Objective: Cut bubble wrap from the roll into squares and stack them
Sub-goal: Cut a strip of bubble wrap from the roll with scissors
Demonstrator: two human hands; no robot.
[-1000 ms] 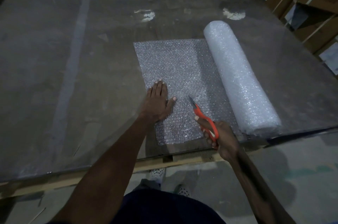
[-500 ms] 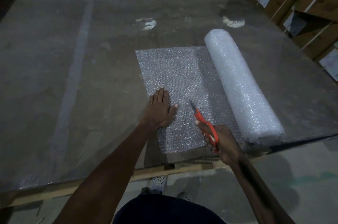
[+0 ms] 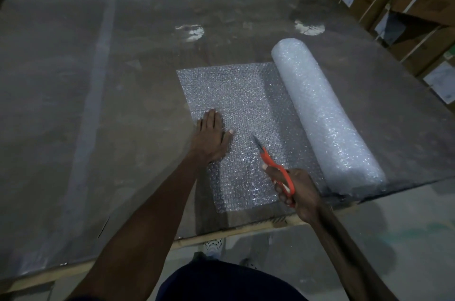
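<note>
The roll of bubble wrap (image 3: pixel 327 118) lies on the right part of the bench (image 3: pixel 98 103), with an unrolled sheet (image 3: pixel 236 103) spread flat to its left and reaching the bench's near edge. The left hand (image 3: pixel 211 139) is pressed palm-down on the sheet's left side, fingers together and thumb out. The right hand (image 3: pixel 296 190) is curled around the handles of orange scissors (image 3: pixel 275 167), whose blades point away over the sheet; cardboard boxes (image 3: pixel 418 0) stand beyond the bench at far right.
</note>
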